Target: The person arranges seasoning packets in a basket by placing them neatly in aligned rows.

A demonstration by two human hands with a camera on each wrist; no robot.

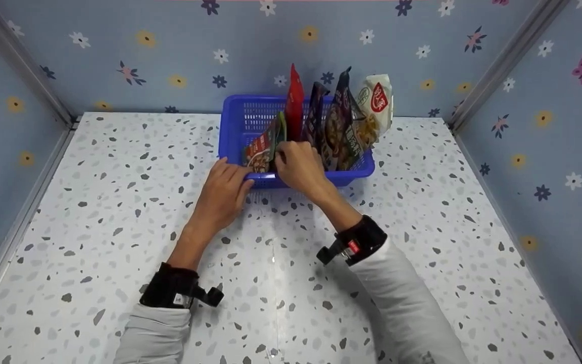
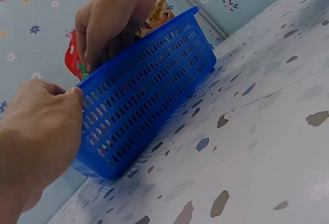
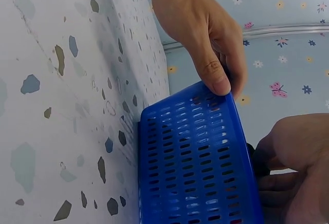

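Observation:
A blue plastic basket (image 1: 359, 174) with slotted sides stands against the back wall, holding several upright food bags. My left hand (image 1: 221, 194) grips its front left corner, the thumb (image 3: 221, 84) on the rim. My right hand (image 1: 301, 164) reaches over the front rim, fingers bent down among the bags. Just left of those fingers leans a bag with a green edge and red label (image 1: 259, 151); I cannot tell whether they pinch it. Behind them rises a red bag (image 1: 295, 101). Dark bags (image 1: 339, 119) and a white bag (image 1: 379, 103) fill the right side.
The basket rests on a white speckled tabletop (image 1: 119, 202). Blue flowered panels stand behind it (image 1: 170, 55) and along both sides. A black strap with a small camera (image 1: 359, 240) is on the right wrist, another (image 1: 175, 288) on the left.

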